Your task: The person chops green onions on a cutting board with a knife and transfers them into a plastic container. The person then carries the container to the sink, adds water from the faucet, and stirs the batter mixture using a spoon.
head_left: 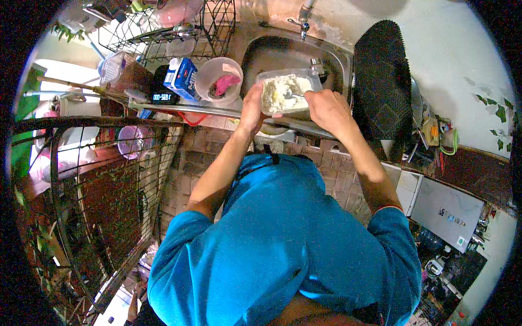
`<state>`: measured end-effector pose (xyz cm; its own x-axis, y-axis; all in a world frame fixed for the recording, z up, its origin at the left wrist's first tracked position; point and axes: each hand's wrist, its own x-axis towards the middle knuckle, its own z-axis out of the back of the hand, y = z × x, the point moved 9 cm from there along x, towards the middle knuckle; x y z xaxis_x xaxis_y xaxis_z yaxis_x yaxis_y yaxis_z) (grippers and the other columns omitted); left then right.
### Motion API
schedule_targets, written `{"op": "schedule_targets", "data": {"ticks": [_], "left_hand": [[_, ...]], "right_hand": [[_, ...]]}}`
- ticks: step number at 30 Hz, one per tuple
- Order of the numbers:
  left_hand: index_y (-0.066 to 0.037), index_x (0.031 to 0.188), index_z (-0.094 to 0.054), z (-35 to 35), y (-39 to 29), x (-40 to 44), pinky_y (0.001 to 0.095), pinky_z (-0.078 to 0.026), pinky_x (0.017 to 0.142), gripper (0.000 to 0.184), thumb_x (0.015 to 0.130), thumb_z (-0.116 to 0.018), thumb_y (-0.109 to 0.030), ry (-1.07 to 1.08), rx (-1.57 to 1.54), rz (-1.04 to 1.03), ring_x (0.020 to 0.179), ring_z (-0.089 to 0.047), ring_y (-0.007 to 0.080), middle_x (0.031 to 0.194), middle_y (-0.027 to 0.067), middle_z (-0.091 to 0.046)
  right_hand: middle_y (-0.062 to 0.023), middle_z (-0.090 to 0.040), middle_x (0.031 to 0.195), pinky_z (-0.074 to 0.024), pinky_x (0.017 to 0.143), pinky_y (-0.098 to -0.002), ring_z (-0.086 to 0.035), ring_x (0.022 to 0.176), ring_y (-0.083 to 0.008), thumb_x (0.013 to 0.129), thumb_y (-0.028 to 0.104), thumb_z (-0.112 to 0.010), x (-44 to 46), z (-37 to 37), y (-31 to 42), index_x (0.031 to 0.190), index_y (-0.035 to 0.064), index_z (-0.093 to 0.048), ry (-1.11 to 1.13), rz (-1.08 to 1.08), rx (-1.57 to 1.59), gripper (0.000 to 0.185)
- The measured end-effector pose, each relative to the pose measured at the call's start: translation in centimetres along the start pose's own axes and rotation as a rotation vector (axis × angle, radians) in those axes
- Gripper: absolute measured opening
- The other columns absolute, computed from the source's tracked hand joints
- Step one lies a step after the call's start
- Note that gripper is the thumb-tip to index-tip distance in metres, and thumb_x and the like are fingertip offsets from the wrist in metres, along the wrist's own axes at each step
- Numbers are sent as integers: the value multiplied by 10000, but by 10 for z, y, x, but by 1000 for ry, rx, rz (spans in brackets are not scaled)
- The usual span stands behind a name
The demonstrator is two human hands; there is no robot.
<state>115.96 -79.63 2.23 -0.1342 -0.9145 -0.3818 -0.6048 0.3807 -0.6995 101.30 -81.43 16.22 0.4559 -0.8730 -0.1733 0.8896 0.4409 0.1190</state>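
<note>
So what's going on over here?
A person in a blue shirt is at a metal sink. The left hand has its grip on a clear container of white, lumpy stuff. The right hand holds what looks like a metal utensil, its end in that stuff; I can't tell exactly what it is. To the left stand a plastic tub with something pink inside and a blue-and-white milk carton.

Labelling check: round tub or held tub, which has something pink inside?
The round tub beside the milk carton; the rectangular tub in the left hand contains white stuff instead.
</note>
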Motion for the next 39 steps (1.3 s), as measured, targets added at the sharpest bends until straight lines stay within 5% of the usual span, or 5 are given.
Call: {"op": "schedule_targets", "data": {"ticks": [9, 17, 24, 26, 39], "left_hand": [[-54, 1368, -439, 0, -11, -14, 421, -632, 656, 502, 1034, -390, -426, 60, -90, -1, 1016, -685, 255, 1266, 131, -605], [-49, 1376, -431, -12, -18, -24, 422, -634, 653, 498, 1037, -381, -411, 29, -36, -17, 1020, -682, 262, 1275, 143, -594], [-45, 1396, -446, -17, -23, -35, 431, -624, 757, 637, 993, -410, -537, 24, 6, -38, 1132, -626, 299, 1316, 157, -575], [-31, 1353, -453, -20, -24, -32, 404, -631, 664, 489, 1038, -400, -403, 44, -74, -76, 988, -692, 244, 1219, 147, -622], [-27, 1341, -467, -29, -37, -43, 429, -629, 680, 467, 1044, -390, -379, 39, -46, -8, 1018, -682, 245, 1219, 157, -620]], "right_hand": [[-197, -659, 858, -536, 749, -481, -653, 861, -398, 926, 144, -558, -28, 54, -6, 1035, 91, -714, -92, -14, 73, 197], [-199, -659, 844, -540, 671, -507, -656, 773, -430, 862, 57, -538, -30, 43, 16, 933, 44, -633, -141, -16, -9, 120], [-188, -678, 859, -555, 671, -493, -674, 770, -398, 849, 55, -547, -44, 54, 2, 967, 57, -649, -111, -47, -115, 155], [-200, -678, 865, -559, 674, -487, -677, 774, -402, 833, 33, -552, -39, 61, -2, 977, 44, -651, -120, -73, -160, 176], [-165, -659, 862, -560, 643, -466, -678, 726, -374, 857, 66, -572, -56, 65, 16, 1100, 91, -670, -104, 91, -124, 264]]}}
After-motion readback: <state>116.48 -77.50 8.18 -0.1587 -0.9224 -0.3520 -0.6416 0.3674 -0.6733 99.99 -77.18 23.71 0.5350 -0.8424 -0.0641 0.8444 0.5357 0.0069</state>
